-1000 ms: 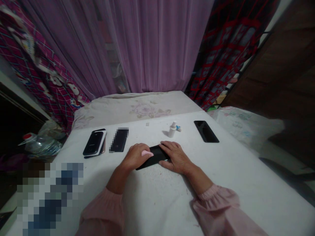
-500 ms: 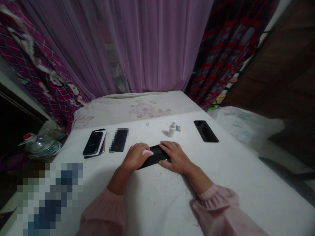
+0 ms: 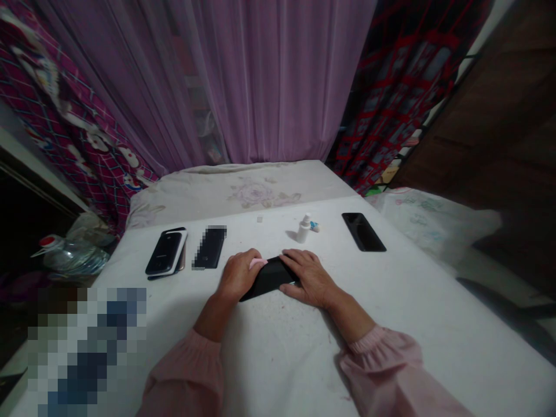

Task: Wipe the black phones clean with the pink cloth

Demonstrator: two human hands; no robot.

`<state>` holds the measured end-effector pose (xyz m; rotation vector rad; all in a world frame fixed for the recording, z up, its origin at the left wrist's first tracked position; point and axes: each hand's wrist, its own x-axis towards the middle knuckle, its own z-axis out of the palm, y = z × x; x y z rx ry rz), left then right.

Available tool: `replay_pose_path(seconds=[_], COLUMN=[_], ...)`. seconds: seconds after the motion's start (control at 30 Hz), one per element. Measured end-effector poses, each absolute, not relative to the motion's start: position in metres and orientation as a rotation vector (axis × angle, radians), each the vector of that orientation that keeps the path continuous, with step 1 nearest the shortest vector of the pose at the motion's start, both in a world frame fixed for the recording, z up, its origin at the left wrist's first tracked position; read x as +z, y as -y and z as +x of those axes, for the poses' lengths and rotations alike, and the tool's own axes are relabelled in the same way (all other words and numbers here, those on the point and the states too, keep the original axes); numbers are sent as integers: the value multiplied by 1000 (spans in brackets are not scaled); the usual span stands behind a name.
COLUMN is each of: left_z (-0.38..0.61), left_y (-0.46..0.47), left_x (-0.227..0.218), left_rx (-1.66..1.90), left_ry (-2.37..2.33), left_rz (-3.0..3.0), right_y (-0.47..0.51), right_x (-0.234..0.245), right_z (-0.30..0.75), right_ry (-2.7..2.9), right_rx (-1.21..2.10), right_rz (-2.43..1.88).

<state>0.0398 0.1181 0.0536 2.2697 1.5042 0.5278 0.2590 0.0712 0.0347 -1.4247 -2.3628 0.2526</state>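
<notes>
A black phone (image 3: 268, 278) lies flat on the white table (image 3: 282, 353) in front of me. My left hand (image 3: 238, 275) is closed on a small pink piece (image 3: 258, 263) and presses it on the phone's left part. My right hand (image 3: 309, 275) lies over the phone's right end, fingers bent down on it, holding it still. Both forearms wear pink sleeves.
Two stacked phones (image 3: 167, 252) and a dark phone (image 3: 209, 248) lie at the left rear. A small white bottle (image 3: 303, 228) stands behind my hands, and another black phone (image 3: 364, 231) lies at the right rear. Purple curtains hang behind; a plastic bottle (image 3: 69, 256) lies left of the table.
My left hand has slid the pink piece a little up and to the left along the phone. My right hand has stayed where it was.
</notes>
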Motion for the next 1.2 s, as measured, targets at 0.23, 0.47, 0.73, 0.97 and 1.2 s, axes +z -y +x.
replay_pose_path(seconds=[0.23,0.47,0.73,0.97,1.2], left_z=[29,21,18,22,29], left_y=[-122,-120,-123,-123,-122], left_x=[57,65,62,59,54], left_rx=[446,386,389,418,488], left_ry=[-1349,-1138,-1137,-1286,-1392], left_rz=[2266,2236,2222,2229,2287], right_y=[-71,-72,-72,-72,-72], right_x=[35,33,35,34,34], right_z=[259,260,259,260,259], right_ry=[2367,2365,2374,2374,2368], right_rx=[272,262,266,258,262], right_rz=[-1422,-1424,-1427,-1430,-1421])
